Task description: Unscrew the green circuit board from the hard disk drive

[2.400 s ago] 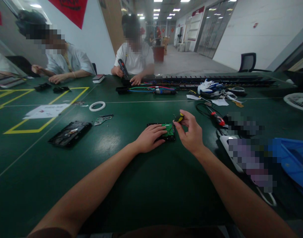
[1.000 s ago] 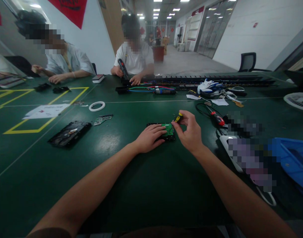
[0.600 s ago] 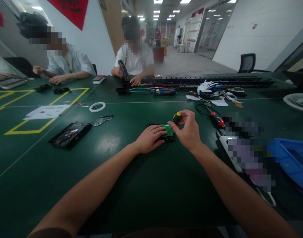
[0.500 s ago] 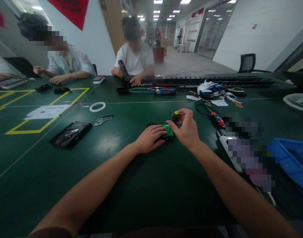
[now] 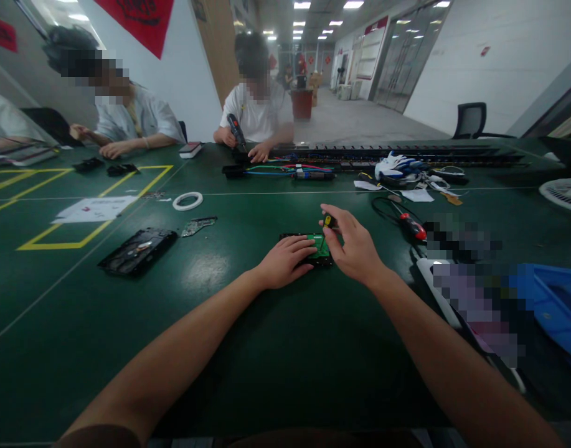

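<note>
Clock ctr = grn board (image 5: 318, 251): blk casing (image 5: 136, 252) at 9 o'clock, L hand (image 5: 285, 260) flat, fingers straight on board's 9-o'clock side, ylw-blk driver (image 5: 329, 221) at 1 in R hand's (image 5: 354, 247) curled fingers, red-blk driver (image 5: 413, 227) nr 3.

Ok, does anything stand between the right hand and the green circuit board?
Only the yellow-and-black screwdriver in the right hand; nothing else visible. The left hand partly covers the green circuit board from the left.
</note>
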A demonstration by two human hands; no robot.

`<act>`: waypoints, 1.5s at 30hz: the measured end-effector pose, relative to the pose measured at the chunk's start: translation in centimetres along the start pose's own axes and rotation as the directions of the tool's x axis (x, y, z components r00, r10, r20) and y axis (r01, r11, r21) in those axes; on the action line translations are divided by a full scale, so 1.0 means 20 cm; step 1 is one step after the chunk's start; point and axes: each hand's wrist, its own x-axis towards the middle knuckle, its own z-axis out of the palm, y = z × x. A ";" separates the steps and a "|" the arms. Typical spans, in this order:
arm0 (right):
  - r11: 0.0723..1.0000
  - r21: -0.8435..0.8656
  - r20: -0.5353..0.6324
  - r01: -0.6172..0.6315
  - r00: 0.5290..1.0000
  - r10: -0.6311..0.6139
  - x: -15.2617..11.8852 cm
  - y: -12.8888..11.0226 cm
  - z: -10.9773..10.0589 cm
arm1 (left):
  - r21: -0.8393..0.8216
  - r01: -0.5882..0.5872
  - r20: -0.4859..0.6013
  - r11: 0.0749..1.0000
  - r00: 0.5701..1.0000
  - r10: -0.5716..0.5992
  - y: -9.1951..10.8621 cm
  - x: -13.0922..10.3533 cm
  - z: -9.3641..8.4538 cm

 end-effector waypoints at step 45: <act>0.999 -0.048 -0.220 -0.016 0.976 0.005 -0.06 0.04 0.01 | 0.116 0.116 0.000 0.986 0.993 -0.116 0.11 0.01 0.02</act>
